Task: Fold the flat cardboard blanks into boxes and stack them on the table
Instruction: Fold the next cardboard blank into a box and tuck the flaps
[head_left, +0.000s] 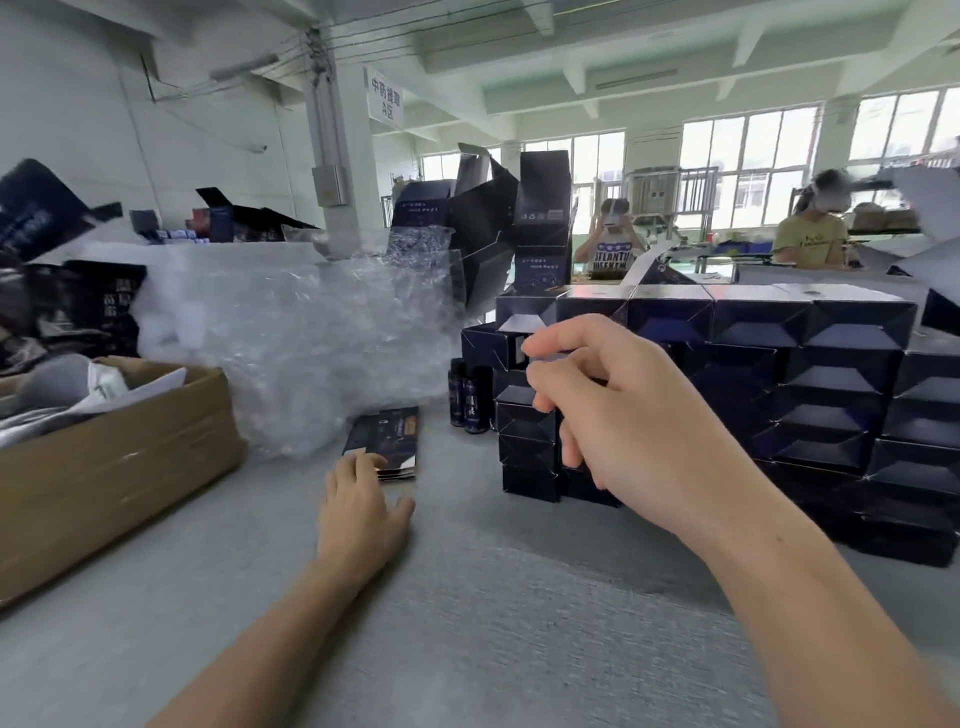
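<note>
A small pile of flat dark-blue cardboard blanks (387, 441) lies on the grey table (467, 623) in front of the plastic wrap. My left hand (361, 512) lies flat with its fingertips on the near edge of that pile. A wall of folded dark-blue boxes (779, 389) is stacked on the right. My right hand (618, 410) hovers in front of the wall's left end, fingers loosely curled and holding nothing, just short of a box (488, 345) that juts out to the left.
A heap of clear bubble wrap (291, 332) fills the middle left. An open brown carton (114, 457) sits at the left edge. Two dark bottles (467, 400) stand beside the box wall. Loose folded boxes (540, 208) tower behind. Two people work at a far bench.
</note>
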